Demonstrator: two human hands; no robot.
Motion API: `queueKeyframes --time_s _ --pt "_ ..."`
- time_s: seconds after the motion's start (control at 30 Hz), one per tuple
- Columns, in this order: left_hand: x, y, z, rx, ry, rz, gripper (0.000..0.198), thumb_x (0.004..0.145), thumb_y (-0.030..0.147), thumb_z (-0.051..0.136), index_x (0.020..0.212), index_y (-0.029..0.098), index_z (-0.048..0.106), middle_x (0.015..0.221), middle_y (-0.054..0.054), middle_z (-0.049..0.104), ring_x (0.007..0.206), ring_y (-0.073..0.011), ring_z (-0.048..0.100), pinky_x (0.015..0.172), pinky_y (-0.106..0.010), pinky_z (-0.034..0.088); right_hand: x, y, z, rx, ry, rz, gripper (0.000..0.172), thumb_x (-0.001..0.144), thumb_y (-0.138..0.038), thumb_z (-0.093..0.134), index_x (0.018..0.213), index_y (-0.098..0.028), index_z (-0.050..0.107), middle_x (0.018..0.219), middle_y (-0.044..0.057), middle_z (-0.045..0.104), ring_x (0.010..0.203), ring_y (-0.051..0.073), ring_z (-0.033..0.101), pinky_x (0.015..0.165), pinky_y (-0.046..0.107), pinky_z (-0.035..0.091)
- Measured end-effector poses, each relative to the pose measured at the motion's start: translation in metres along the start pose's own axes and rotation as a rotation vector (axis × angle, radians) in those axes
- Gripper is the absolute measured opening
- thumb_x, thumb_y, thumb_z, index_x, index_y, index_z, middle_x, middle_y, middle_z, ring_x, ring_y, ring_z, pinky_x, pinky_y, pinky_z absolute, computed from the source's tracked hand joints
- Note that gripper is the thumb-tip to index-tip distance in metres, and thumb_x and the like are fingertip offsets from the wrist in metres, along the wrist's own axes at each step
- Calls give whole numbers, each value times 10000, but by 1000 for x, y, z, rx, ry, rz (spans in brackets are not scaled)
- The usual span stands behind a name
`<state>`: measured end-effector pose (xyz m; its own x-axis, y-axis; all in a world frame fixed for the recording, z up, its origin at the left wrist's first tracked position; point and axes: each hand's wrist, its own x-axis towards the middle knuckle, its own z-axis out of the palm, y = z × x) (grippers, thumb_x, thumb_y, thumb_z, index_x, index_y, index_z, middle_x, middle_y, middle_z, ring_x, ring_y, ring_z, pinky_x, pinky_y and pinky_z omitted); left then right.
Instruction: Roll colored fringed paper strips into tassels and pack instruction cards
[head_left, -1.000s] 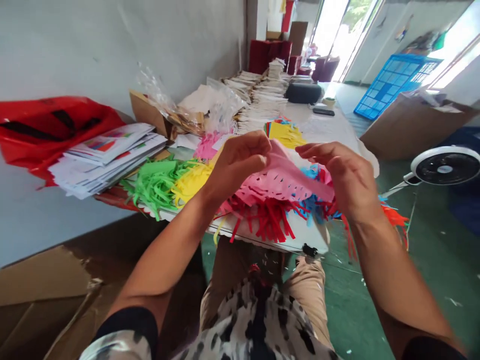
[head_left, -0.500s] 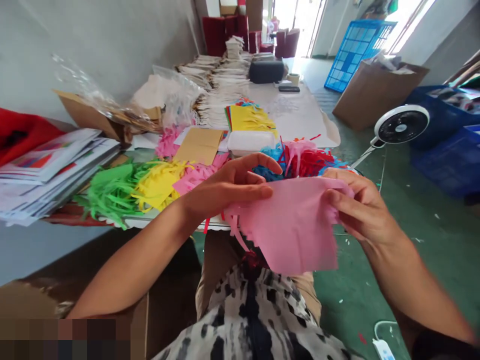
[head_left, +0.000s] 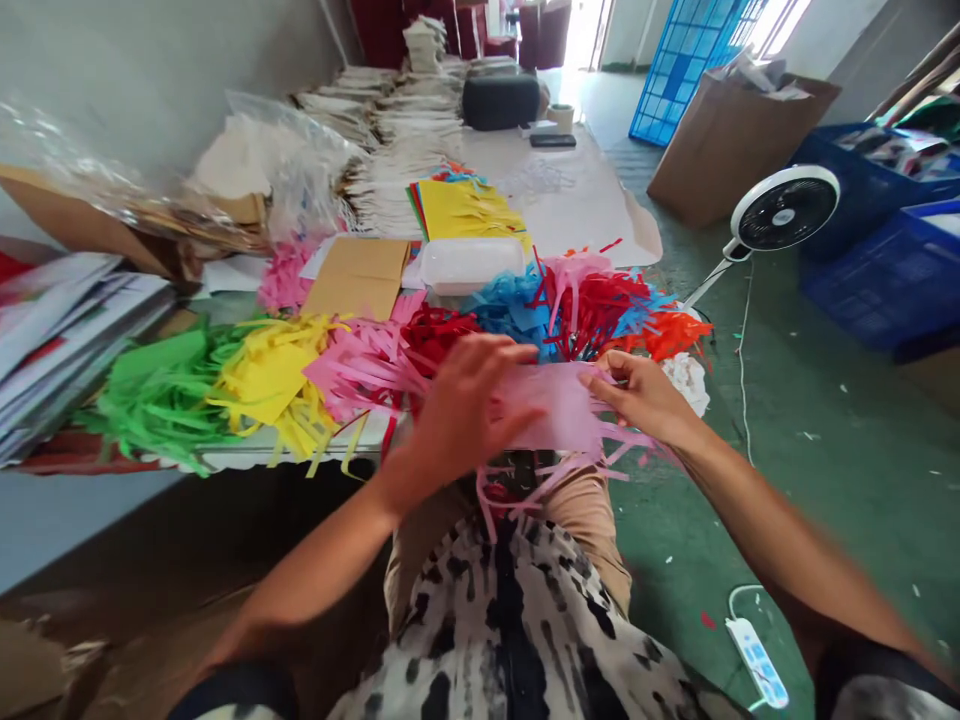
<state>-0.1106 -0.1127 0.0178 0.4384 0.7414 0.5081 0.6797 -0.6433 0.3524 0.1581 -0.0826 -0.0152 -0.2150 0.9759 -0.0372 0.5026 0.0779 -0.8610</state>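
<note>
A pink fringed tissue paper sheet (head_left: 559,405) is spread over my lap at the table's front edge, its cut strips hanging down and out to the right. My right hand (head_left: 641,398) pinches its right side between thumb and fingers. Over the sheet's left part is my left hand (head_left: 476,400), blurred, with thumb and fingers apart; whether it touches the paper I cannot tell. Just beyond the hands lie bunches of fringed tissue: dark red (head_left: 435,335), blue (head_left: 514,305) and red (head_left: 600,300). To the left are pink strips (head_left: 367,360), a yellow bunch (head_left: 281,375) and a green bunch (head_left: 169,390).
On the table stand a white plastic tray (head_left: 472,262), brown card (head_left: 358,280), a yellow sheet stack (head_left: 469,215) and long piles of white paper (head_left: 409,150). A white fan (head_left: 784,210) is at the right. A power strip (head_left: 757,660) lies on the green floor.
The pink sheet has gone from hanging upright between both hands to lying flatter, with its strips fanned out. My left hand has opened and shifted left. The view has tilted down.
</note>
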Motion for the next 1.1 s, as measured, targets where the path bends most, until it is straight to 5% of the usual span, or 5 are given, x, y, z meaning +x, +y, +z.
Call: queueKeyframes --time_s 0.23,0.43,0.63,0.9,1.1 --pt "-47 16 76 -33 -282 57 694 924 162 668 1570 51 442 1635 -206 494 1565 -294 428 1312 -461 392 -21 11 3 -456 142 -159 337 982 -502 562 1092 -193 641 1003 107 733 879 255 659 802 416 523" --pt "-60 16 83 2 -252 34 570 963 51 479 1532 42 513 1588 -230 540 1520 -300 494 1265 -473 462 -75 3 30 -807 -4 -514 740 958 -465 640 1591 -147 425 1514 210 578 1411 395 494 1224 641 299" --pt "-57 19 59 -1 -262 -15 401 989 68 530 1359 137 668 1276 -147 745 1194 -277 699 1053 -446 609 -76 19 36 -722 -78 -452 448 985 -178 522 1412 -191 656 1390 130 706 1284 330 590 1095 548 407" --pt "-47 7 37 -165 -313 -180 118 1028 225 621 1095 186 709 1033 -52 789 1012 -240 694 900 -376 548 -63 5 24 -484 -134 -317 224 1000 -274 555 1132 -200 720 1079 96 763 1033 274 658 929 427 445" --pt "-36 -6 29 -219 -345 -437 165 1032 336 624 983 207 715 925 -16 767 840 -186 698 744 -293 442 -47 6 22 -318 -131 -59 383 1068 -470 494 828 -213 647 768 22 684 699 176 584 679 306 387"
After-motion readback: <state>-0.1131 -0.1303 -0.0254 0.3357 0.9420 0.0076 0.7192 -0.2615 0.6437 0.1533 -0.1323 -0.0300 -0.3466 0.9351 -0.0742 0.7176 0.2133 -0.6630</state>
